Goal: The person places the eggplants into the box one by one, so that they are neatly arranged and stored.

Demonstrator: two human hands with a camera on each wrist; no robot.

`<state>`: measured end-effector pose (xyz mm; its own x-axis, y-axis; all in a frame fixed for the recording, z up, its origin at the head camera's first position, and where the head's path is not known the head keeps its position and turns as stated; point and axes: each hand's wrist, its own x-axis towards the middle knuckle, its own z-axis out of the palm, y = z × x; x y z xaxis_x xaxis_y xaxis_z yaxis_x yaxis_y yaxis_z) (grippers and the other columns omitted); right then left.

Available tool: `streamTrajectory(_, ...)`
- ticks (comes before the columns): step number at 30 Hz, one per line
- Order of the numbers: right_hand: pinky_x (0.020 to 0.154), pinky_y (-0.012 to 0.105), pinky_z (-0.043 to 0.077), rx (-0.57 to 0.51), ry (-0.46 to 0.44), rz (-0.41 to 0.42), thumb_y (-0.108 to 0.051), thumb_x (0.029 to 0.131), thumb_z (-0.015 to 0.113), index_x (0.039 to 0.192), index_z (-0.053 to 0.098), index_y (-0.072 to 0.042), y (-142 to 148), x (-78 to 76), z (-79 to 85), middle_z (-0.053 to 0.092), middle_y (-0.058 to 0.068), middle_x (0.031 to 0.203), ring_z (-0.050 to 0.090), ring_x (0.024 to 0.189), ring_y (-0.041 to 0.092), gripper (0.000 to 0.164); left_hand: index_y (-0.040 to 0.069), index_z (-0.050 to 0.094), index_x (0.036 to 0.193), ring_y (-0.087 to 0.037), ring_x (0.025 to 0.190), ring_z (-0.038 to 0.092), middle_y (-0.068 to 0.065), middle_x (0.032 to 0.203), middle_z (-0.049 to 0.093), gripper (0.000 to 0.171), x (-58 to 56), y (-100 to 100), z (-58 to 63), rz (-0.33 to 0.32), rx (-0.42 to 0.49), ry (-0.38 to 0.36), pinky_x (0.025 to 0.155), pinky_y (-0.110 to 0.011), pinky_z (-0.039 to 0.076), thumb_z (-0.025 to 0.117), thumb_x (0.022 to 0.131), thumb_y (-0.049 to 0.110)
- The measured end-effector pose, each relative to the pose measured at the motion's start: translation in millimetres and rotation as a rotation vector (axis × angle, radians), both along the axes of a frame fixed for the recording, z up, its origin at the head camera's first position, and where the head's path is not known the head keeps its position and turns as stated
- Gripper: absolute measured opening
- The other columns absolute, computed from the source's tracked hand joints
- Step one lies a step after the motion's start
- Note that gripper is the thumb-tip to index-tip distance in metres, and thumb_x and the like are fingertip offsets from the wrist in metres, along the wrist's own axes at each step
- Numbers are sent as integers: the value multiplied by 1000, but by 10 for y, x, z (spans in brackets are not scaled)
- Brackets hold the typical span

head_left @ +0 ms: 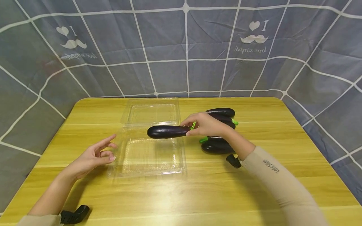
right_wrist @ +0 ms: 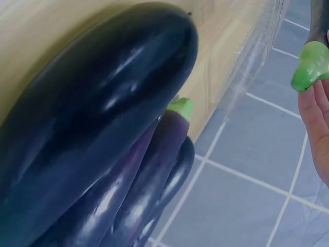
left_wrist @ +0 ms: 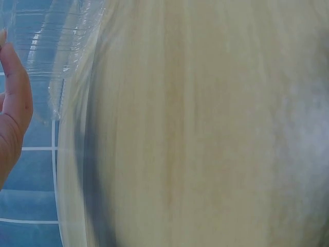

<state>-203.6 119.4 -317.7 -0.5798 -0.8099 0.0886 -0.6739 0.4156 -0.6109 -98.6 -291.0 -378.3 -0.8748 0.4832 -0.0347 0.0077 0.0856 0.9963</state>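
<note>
My right hand [head_left: 203,124] pinches a dark purple eggplant [head_left: 167,131] by its green stem end. The eggplant lies level in the air over the clear plastic clamshell box [head_left: 181,172], its rounded end to the left. In the right wrist view, the green cap [right_wrist: 311,64] of this eggplant shows by the fingertips. My left hand [head_left: 93,157] is beside the box's left edge, fingers loosely bent and holding nothing; whether it touches the plastic, I cannot tell. The box is open, with its lid [head_left: 152,113] folded back toward the far side.
On the right of the wooden table [head_left: 282,163], several more eggplants [head_left: 216,147] lie beneath and beyond my right forearm, partly hidden by it. Black wrist devices [head_left: 74,215] stick out at both sleeves. A grey checked cloth [head_left: 167,78] hangs behind the table.
</note>
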Motion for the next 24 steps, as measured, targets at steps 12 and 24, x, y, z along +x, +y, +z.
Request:
streamTrajectory(12,74,24,50,15,-9,24,-15,83,72,115,66,-6,-258,-32,-24,65,4,109,57,91,14,33,2,7,149,-5,86,56,-11,120,37,75,1,1,0,-4,-5,-2,75,-21,49,53,89,-8)
streamTrajectory(24,73,22,49,30,-4,42,-12,81,72,112,67,-5,-429,-41,-37,65,3,102,55,86,13,32,5,11,150,-5,86,57,-9,120,38,74,-7,-10,-23,-8,21,-7,74,-21,49,52,89,-10)
